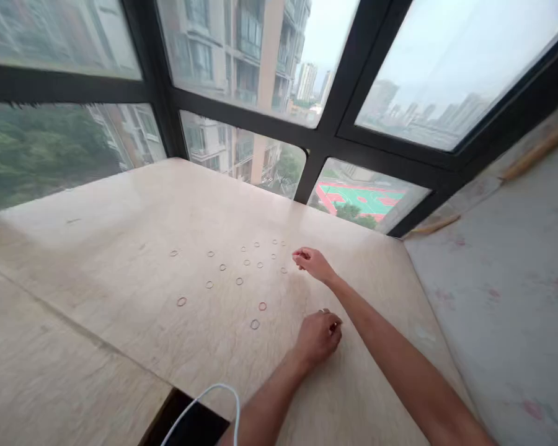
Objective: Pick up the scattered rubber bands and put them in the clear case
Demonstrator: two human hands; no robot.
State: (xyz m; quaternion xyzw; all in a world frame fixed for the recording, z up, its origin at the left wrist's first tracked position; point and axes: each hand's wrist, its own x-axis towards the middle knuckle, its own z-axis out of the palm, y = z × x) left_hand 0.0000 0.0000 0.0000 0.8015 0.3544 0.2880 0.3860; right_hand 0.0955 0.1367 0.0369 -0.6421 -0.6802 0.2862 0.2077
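Several thin rings lie spread over the pale marble-like ledge. A red ring and a dark ring are nearest to me, left of my left hand. That hand rests on the ledge with its fingers curled; what they hold, if anything, is hidden. Farther forward, my right hand is just above the ledge, thumb and fingers pinched together, and whatever is between them is too small to make out. Close to its left is a thin ring. Another reddish ring lies farther left.
Dark window frames border the far side of the ledge. A patterned wall rises on the right. At the bottom, a white cable loops over a dark opening. A seam crosses the ledge at left.
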